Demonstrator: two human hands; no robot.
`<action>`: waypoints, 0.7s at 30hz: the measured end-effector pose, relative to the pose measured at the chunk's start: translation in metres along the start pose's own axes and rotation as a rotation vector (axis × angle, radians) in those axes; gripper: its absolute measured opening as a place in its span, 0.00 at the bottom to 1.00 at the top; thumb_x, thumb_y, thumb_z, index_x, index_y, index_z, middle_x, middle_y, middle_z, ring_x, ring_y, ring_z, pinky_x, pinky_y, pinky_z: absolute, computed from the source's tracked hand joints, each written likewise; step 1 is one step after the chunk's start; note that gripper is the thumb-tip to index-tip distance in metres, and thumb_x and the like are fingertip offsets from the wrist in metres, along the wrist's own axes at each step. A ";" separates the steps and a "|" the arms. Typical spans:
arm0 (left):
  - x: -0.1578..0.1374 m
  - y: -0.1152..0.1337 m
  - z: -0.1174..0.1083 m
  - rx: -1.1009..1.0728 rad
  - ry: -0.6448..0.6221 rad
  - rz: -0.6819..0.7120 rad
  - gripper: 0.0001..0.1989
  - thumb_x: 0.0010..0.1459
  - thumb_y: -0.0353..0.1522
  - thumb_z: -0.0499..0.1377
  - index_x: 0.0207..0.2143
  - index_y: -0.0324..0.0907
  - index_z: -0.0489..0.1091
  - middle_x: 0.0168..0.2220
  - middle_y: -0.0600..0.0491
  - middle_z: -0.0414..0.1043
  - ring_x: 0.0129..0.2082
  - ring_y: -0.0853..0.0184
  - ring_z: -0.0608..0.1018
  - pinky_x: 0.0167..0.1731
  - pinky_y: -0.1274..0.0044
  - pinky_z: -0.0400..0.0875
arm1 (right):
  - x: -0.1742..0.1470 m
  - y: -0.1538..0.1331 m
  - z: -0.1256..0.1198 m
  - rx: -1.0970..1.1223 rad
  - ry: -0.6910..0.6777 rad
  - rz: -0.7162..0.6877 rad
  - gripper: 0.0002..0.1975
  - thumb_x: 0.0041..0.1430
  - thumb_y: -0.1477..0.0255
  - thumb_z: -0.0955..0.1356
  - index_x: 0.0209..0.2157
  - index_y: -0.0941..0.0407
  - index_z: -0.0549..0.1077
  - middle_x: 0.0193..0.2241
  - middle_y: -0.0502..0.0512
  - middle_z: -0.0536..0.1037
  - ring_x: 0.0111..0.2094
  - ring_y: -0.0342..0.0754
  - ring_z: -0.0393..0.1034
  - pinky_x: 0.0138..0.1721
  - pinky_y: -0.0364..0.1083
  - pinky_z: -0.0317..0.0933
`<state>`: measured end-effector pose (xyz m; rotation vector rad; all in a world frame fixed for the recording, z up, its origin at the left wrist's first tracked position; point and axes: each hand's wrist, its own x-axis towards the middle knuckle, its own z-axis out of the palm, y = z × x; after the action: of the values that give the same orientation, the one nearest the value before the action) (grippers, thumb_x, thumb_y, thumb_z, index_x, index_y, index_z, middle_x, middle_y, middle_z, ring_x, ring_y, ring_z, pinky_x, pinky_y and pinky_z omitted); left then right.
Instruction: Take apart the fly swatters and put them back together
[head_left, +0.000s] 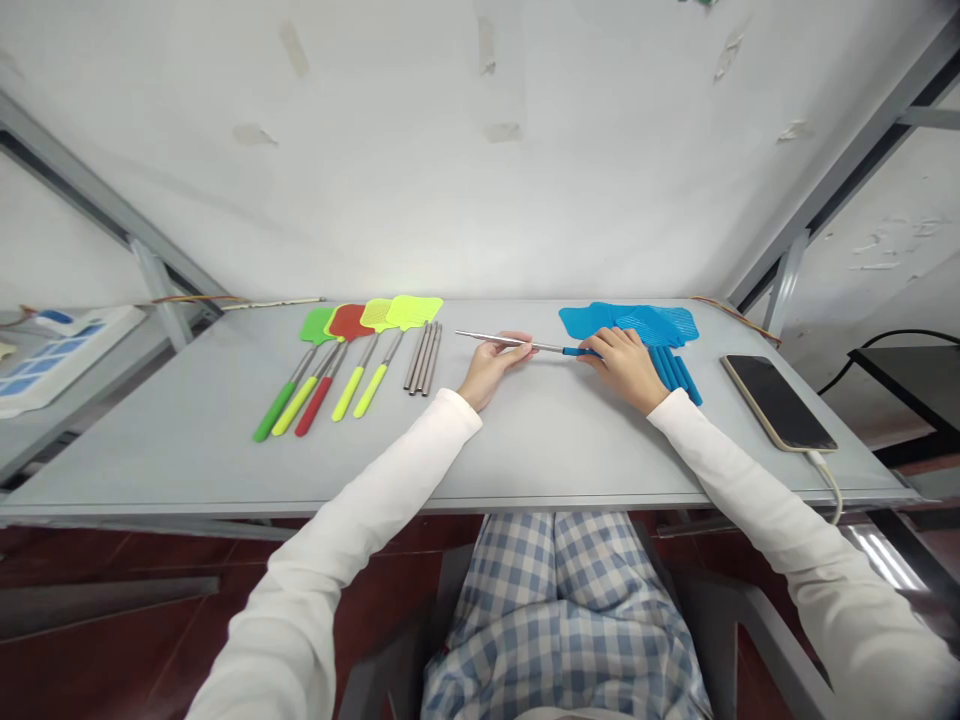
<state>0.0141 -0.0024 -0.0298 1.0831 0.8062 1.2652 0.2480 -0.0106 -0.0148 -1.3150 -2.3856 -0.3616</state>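
Observation:
My left hand pinches a thin silver metal rod above the middle of the table. The rod points left, its narrow tip clear of my fingers. At its right end sits a short visible stretch of a blue handle sleeve, and my right hand is closed on that, hiding the rest. Just behind my right hand lie overlapping blue fly swatter heads. Beside it, to the right, are several loose blue handle sleeves. Left of my left hand, several bare metal rods lie side by side.
Whole fly swatters with green, red and yellow handles lie at the left. A phone with a white cable rests at the right. A wall stands behind the grey table.

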 end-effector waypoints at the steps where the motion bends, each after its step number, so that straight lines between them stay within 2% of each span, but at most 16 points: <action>1: 0.000 0.000 0.000 0.038 -0.007 0.018 0.14 0.44 0.34 0.69 0.34 0.39 0.75 0.37 0.52 0.76 0.41 0.67 0.78 0.53 0.69 0.67 | 0.000 0.000 -0.001 -0.016 -0.005 -0.008 0.16 0.67 0.64 0.57 0.42 0.55 0.73 0.39 0.59 0.75 0.40 0.54 0.64 0.41 0.50 0.49; 5: -0.002 0.000 0.001 0.131 -0.029 0.024 0.15 0.43 0.36 0.69 0.35 0.40 0.76 0.40 0.50 0.77 0.43 0.66 0.77 0.53 0.69 0.66 | 0.001 -0.001 -0.003 -0.040 -0.004 -0.020 0.19 0.68 0.64 0.55 0.42 0.56 0.73 0.39 0.60 0.75 0.40 0.54 0.63 0.41 0.50 0.49; 11: -0.002 0.001 0.004 0.030 -0.036 0.019 0.14 0.44 0.35 0.69 0.34 0.40 0.75 0.40 0.51 0.77 0.43 0.66 0.77 0.54 0.69 0.66 | 0.002 0.000 0.001 0.094 0.062 0.073 0.17 0.68 0.63 0.56 0.44 0.55 0.72 0.40 0.60 0.75 0.41 0.54 0.66 0.42 0.51 0.51; 16: -0.004 -0.004 0.011 0.119 -0.092 0.030 0.15 0.44 0.36 0.69 0.35 0.40 0.76 0.40 0.50 0.78 0.43 0.65 0.77 0.52 0.68 0.66 | 0.006 -0.015 0.009 0.282 0.134 -0.016 0.14 0.67 0.63 0.59 0.40 0.54 0.72 0.38 0.58 0.76 0.39 0.52 0.68 0.40 0.49 0.53; 21: -0.008 -0.004 0.014 0.123 -0.143 0.031 0.21 0.46 0.39 0.68 0.43 0.41 0.76 0.47 0.48 0.77 0.48 0.62 0.76 0.53 0.67 0.66 | 0.011 -0.027 0.014 0.352 0.237 -0.029 0.12 0.65 0.63 0.62 0.40 0.55 0.72 0.37 0.56 0.77 0.39 0.51 0.69 0.38 0.49 0.54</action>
<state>0.0277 -0.0123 -0.0300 1.2747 0.7691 1.1614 0.2168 -0.0110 -0.0239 -1.0177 -2.1499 -0.0911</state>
